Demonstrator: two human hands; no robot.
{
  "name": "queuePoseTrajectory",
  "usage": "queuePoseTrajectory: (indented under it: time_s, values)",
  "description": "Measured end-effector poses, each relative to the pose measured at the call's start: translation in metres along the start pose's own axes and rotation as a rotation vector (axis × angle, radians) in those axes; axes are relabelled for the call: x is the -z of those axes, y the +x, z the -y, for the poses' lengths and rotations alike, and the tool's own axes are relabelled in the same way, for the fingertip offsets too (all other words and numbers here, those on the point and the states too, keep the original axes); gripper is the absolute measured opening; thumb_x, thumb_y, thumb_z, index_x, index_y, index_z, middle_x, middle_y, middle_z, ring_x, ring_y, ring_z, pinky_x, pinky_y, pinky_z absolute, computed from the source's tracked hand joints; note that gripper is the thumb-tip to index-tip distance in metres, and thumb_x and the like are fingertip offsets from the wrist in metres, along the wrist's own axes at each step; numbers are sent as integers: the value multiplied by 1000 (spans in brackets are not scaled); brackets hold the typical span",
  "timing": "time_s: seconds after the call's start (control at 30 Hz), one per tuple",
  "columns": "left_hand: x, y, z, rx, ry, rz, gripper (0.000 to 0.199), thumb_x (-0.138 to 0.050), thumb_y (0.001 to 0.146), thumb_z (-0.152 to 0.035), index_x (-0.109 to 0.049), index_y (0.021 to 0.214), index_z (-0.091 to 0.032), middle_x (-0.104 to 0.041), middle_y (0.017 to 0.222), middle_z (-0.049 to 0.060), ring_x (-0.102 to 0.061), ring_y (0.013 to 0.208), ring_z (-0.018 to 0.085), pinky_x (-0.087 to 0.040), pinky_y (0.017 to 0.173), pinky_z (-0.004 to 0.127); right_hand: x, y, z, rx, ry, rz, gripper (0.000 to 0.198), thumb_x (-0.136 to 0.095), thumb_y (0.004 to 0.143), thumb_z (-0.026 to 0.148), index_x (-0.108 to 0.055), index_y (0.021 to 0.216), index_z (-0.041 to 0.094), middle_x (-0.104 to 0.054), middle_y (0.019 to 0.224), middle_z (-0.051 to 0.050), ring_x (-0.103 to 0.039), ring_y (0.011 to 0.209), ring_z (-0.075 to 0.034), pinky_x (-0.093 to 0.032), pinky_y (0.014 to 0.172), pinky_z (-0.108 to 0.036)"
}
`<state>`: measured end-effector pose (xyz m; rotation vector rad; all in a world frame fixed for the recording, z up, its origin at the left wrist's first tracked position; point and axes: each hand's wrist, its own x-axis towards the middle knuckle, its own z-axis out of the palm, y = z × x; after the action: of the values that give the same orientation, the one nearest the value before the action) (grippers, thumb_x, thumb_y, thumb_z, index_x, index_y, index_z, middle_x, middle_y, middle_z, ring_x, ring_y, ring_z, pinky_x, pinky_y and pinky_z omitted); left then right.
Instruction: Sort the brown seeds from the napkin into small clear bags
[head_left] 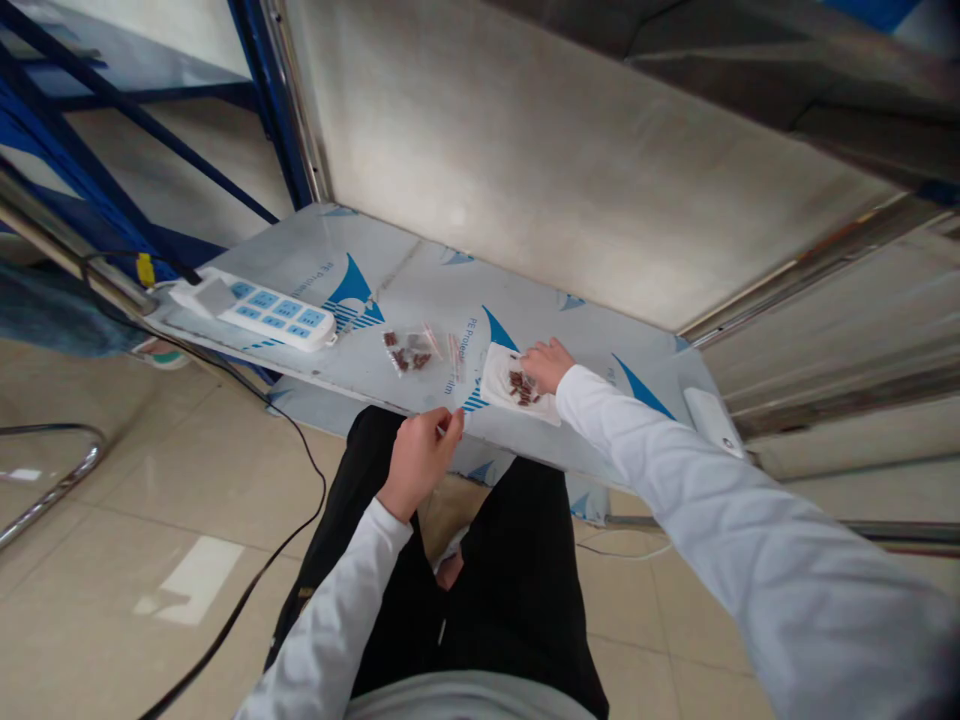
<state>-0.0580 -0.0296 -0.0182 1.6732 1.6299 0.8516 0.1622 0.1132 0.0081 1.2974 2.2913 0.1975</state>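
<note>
A white shallow tray [499, 372] lies on the film-covered shelf with several small reddish-brown pieces [523, 388] in it. My right hand [550, 364] is over the tray's right side, fingers bent down and drawn together beside the pieces; what is between the fingertips is hidden. My left hand [424, 455] hovers at the shelf's front edge, thumb and fingers closed towards each other; anything in them is too small to make out. Left of the tray, a clear zip bag [411, 350] with more brown pieces lies flat, apart from both hands.
A white power strip [281, 312] with blue sockets sits at the shelf's left end, a black cable [300, 430] hanging from there to the floor. At the right end lies a white device [712, 422]. A panel [525, 170] rises behind the shelf [360, 370].
</note>
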Motion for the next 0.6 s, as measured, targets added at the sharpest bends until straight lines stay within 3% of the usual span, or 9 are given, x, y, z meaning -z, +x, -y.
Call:
queuePoseTrajectory:
  time_s: [0.13, 0.27, 0.33, 0.43, 0.53, 0.6]
  values:
    - [-3, 8, 17, 68, 130, 4, 43, -40, 90, -45, -58, 63, -18, -64, 61, 3, -59, 58, 14, -34, 59, 23, 6, 1, 7, 48, -65, 6, 25, -65, 74, 10, -66, 99, 12, -65, 108, -17, -51, 108, -30, -30, 89, -43]
    - [-11, 37, 19, 50, 220, -68, 35, -38, 91, -42, -61, 79, -18, -70, 81, 7, -65, 72, 19, -38, 63, 26, 5, -13, -6, 31, -57, -54, 35, -69, 73, 22, -63, 107, 14, -63, 110, -16, -50, 108, -30, -30, 87, -41]
    - [-15, 58, 15, 42, 258, -69, 33, -39, 92, -42, -61, 93, -17, -71, 89, 8, -67, 79, 20, -41, 66, 26, -5, -27, -23, -70, 6, -122, 43, -70, 74, 30, -60, 113, 16, -63, 111, -14, -50, 107, -29, -32, 85, -40]
    - [-22, 88, 9, 94, 389, 1, 41, -40, 91, -46, -57, 109, -13, -69, 100, 14, -66, 93, 24, -45, 74, 28, -33, -52, -49, -349, 154, -184, 49, -65, 77, 42, -56, 118, 19, -62, 113, -12, -53, 105, -28, -36, 82, -37]
    - [-28, 106, 5, 132, 519, 103, 47, -41, 89, -48, -55, 113, -9, -67, 106, 20, -64, 101, 30, -47, 80, 33, -68, -73, -62, -582, 317, -138, 55, -61, 77, 51, -54, 119, 17, -61, 115, -14, -55, 105, -28, -40, 80, -36]
    - [-32, 113, 4, 136, 568, 139, 48, -42, 88, -46, -55, 114, -8, -66, 107, 23, -63, 103, 32, -47, 83, 36, -87, -81, -59, -636, 404, -94, 59, -59, 77, 56, -53, 120, 16, -60, 116, -16, -55, 107, -29, -41, 81, -35]
